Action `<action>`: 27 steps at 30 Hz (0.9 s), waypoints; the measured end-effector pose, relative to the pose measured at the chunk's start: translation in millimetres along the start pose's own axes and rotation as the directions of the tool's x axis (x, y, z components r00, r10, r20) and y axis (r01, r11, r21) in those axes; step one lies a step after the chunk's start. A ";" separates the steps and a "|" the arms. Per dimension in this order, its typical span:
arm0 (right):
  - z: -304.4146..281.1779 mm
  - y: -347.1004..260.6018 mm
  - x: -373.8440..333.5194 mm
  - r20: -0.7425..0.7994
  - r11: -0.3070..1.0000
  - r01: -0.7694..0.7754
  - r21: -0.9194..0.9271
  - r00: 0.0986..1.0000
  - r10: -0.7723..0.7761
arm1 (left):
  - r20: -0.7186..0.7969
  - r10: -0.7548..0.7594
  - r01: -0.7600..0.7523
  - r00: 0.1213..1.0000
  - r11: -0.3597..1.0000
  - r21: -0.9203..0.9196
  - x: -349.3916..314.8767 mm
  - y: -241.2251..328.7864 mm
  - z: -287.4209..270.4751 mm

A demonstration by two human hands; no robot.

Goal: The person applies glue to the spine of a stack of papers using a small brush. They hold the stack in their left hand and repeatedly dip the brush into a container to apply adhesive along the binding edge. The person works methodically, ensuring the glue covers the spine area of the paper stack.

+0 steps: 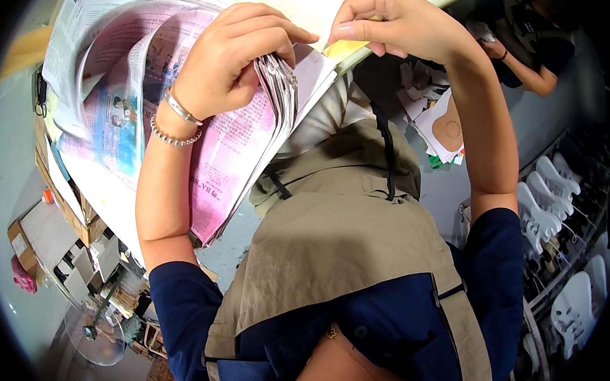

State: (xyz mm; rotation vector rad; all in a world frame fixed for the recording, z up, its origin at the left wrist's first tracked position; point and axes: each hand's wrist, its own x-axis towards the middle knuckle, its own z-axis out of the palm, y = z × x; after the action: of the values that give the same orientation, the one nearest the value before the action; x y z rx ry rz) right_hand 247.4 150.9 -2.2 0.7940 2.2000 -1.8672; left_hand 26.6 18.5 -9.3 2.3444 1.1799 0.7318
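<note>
A thick sheaf of newspapers (231,155), pink on its upper page, lies on the pale table in front of me. My left hand (236,52) is curled over its crumpled, folded edge, with the index finger reaching to the right. Beside that fingertip, my right hand (389,26) pinches thumb against forefinger at the table's edge. What sits in the pinch is too small to make out. Just below the right fingers shows a yellow strip (354,49). Farther left, more newspaper sheets (114,77) curl up in loose loops.
Cut white and brown pieces (450,126) lie in a pile below the table on the right. Another person (533,47) works at the far right. White shaped pieces (549,196) hang on a rack at right. A fan (94,331) stands at lower left near boxes.
</note>
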 end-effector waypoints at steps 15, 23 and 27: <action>72.7 7.9 -20.8 -0.073 0.965 0.213 0.151 0.976 -0.204 | -0.090 0.019 -0.042 0.996 0.966 -0.256 -1.7 -4.9 -4.0; 198.5 -3.7 -22.8 0.021 0.929 0.358 0.089 0.932 -0.361 | -0.342 -0.163 -0.178 0.925 0.610 -0.772 -13.1 -28.0 -1.0; 267.4 0.6 -8.5 0.198 0.862 0.505 -0.048 0.851 -0.487 | -0.365 -0.236 -0.177 0.900 0.569 -0.803 -16.8 -30.9 -3.3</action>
State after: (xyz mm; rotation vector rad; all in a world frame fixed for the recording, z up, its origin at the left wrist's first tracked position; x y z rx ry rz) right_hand 196.0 -106.1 -56.5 0.0174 2.5184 -1.9124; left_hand -2.6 22.3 -28.8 1.3672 0.7372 1.4785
